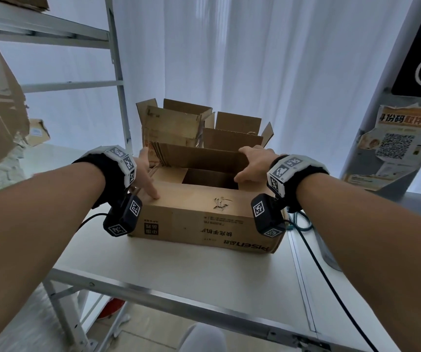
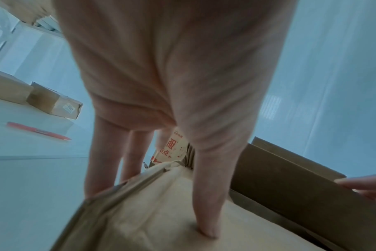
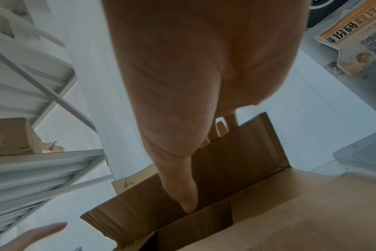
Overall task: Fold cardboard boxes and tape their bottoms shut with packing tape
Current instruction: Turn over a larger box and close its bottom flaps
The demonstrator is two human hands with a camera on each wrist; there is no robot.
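Both forearms reach forward from the bottom corners of the head view, each with a black wrist strap and a dangling camera block. Between them a box [image 1: 199, 214] sits on the white table [image 1: 179, 270], printed side toward the person, its lettering upside down.

Left hand [image 1: 146, 174] is at the box's left end. Its thumb [image 2: 206, 203] runs straight down and its tip presses the near flap [image 1: 194, 196], which lies flat. The other fingers [image 2: 103, 161] hang straight down past the box's left edge, spread and relaxed, gripping nothing.

Right hand [image 1: 255, 163] is at the right end of the far flap [image 1: 199, 156], which stands up. In the right wrist view the thumb [image 3: 180, 186] lies along the flap's inner face, pointing down into the opening, while the fingers go over the top edge behind it, so the hand pinches the flap.

Behind the box stand two more open boxes [image 1: 199, 125]. A red pen [image 2: 38, 130] lies on the table to the left, apart from the box.
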